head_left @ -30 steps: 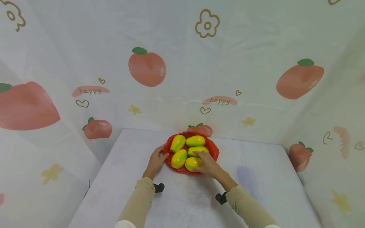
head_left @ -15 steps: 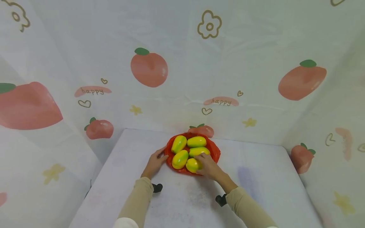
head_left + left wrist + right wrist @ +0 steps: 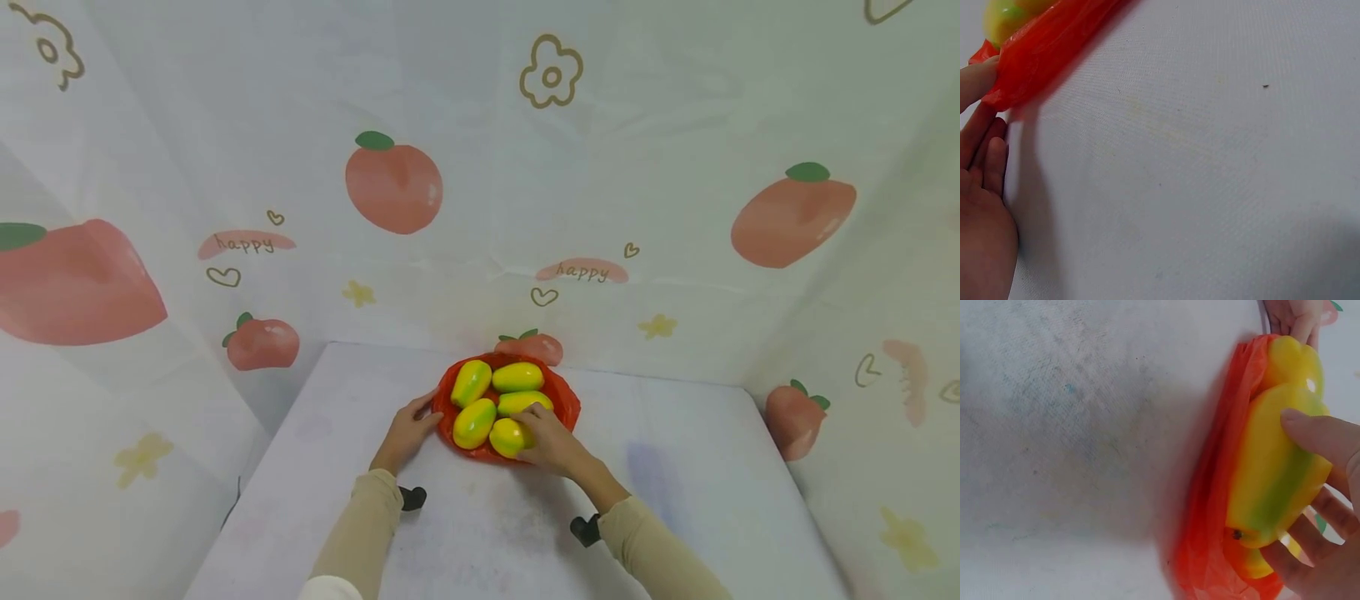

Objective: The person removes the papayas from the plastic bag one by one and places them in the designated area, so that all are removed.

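Observation:
An opened red plastic bag [image 3: 568, 400] lies on the table with several yellow-green papayas in it. My left hand [image 3: 405, 432] is at the bag's left side. In the left wrist view its thumb lies over the bag's edge [image 3: 1054, 56], with the fingers beneath, pinching the film. My right hand [image 3: 557, 443] grips the papaya nearest me [image 3: 507, 438]. In the right wrist view, the thumb presses on top of this papaya [image 3: 1272, 469] and the fingers curl round its far side. Part of it is hidden by the hand in the head view.
The white table [image 3: 315, 517] stands in a corner of hanging cloth [image 3: 480, 167] printed with fruit and flowers. Behind the bag the cloth rises close to the table's back edge. Other papayas [image 3: 517, 377] lie close round the gripped one.
The head view has shifted slightly. My right hand's thumb and fingers have settled round the front papaya. My left hand stays at the bag's edge, and the fruit lies as before.

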A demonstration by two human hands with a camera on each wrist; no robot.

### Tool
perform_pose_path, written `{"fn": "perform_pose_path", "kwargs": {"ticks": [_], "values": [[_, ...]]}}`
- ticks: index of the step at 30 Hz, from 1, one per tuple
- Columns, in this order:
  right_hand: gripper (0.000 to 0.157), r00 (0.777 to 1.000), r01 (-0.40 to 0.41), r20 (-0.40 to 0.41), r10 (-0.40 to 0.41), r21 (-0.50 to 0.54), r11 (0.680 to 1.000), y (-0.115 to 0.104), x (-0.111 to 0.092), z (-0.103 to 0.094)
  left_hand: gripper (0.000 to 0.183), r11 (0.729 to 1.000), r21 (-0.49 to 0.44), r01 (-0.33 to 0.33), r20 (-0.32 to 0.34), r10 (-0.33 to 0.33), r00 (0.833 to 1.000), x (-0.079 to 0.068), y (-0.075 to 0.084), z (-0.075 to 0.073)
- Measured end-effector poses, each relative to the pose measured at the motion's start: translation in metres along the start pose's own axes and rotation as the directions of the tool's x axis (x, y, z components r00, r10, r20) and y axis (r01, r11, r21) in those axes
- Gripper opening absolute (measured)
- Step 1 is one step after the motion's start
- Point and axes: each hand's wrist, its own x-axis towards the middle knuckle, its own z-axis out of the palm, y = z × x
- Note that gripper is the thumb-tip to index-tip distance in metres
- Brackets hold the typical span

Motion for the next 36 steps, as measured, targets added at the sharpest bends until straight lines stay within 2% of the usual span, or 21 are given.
{"fn": "perform_pose_path", "kwargs": {"ticks": [11,29,36], "values": [[0.061,0.999,0.044,0.0,-0.044,0.013,0.999,-0.003,-0.005,-0.008,0.054,0.999,0.022,-0.027,0.005,0.027,1.0,-0.007,0.008,0.0],[0.065,0.998,0.039,-0.049,-0.039,-0.001,0.999,-0.012,-0.009,-0.031,0.054,1.0,0.018,0.001,0.011,-0.002,1.0,-0.002,0.004,0.001],[0.067,0.994,0.03,-0.103,-0.031,-0.01,0.999,-0.011,-0.011,-0.039,0.055,0.999,0.032,-0.001,0.016,0.0,1.0,-0.002,-0.001,0.0]]}}
